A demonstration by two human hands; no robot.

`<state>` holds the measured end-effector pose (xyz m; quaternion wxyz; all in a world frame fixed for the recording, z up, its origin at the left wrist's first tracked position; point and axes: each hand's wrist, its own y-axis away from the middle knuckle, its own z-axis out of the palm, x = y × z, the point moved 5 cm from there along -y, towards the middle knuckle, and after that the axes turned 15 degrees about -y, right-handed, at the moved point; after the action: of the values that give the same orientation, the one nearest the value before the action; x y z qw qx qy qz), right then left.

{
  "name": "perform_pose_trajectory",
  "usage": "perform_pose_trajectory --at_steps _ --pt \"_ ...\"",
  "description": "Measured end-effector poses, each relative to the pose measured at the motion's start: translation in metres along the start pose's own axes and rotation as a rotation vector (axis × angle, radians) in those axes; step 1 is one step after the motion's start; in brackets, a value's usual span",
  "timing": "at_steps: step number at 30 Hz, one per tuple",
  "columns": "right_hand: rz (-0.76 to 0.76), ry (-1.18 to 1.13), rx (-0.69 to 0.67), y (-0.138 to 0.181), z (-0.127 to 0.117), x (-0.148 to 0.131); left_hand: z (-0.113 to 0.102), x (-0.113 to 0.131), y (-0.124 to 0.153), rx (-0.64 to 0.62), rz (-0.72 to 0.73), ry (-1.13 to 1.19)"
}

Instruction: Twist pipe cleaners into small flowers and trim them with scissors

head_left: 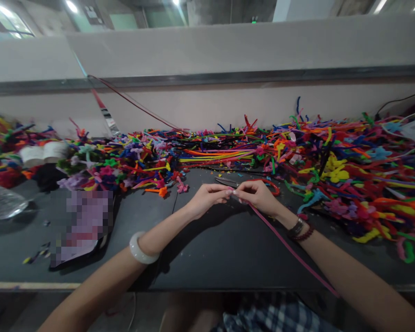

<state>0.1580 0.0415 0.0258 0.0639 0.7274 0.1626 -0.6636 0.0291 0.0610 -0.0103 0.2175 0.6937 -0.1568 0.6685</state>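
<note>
Over the middle of the dark table, my left hand (209,198) and my right hand (257,196) meet fingertip to fingertip. Both pinch one end of a pink pipe cleaner (280,237). Its long free part runs down to the right, passing under my right forearm toward the table's front edge. The pinched end is mostly hidden by my fingers. Just behind my hands lies a pair of scissors (273,186) with red-orange handles, its blades pointing left.
Heaps of coloured pipe cleaners (335,168) line the back and right of the table (207,258). A bundle of straight ones (217,156) lies at the centre back. On the left are a blurred-out phone-like object (83,226), white rolls (43,153) and clear plastic (3,203).
</note>
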Motion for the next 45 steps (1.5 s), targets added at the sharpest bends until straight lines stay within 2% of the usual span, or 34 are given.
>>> perform_pose_trajectory --at_steps 7,15,17,21,24,26,29,37,42,45 --pt "0.074 0.002 -0.076 0.000 0.004 0.005 -0.006 0.002 0.000 0.086 -0.008 0.053" --pt "0.091 0.052 -0.077 0.000 0.006 0.008 -0.002 0.002 0.000 0.061 -0.001 0.047" --pt "0.049 0.083 -0.035 -0.001 0.004 0.008 -0.003 0.003 0.000 0.076 0.007 0.056" --pt "-0.162 0.207 0.061 -0.001 0.002 0.004 -0.006 0.004 0.000 0.114 -0.004 0.106" --pt "-0.212 0.155 0.103 0.000 0.001 0.004 -0.006 0.005 0.001 0.114 -0.004 0.105" --pt "-0.191 0.060 0.133 0.001 -0.001 0.004 -0.005 0.006 0.001 0.094 0.004 0.080" --pt "-0.112 -0.042 0.105 -0.001 -0.003 0.004 -0.004 0.009 0.001 0.047 0.041 0.016" --pt "0.134 -0.115 -0.006 -0.005 -0.007 0.017 0.002 0.015 0.006 -0.199 0.116 -0.383" --pt "0.198 -0.109 -0.108 -0.003 0.000 0.019 0.009 0.014 0.010 -0.319 0.098 -0.428" --pt "0.221 -0.128 -0.117 -0.003 0.002 0.020 0.009 0.014 0.010 -0.335 0.093 -0.427"
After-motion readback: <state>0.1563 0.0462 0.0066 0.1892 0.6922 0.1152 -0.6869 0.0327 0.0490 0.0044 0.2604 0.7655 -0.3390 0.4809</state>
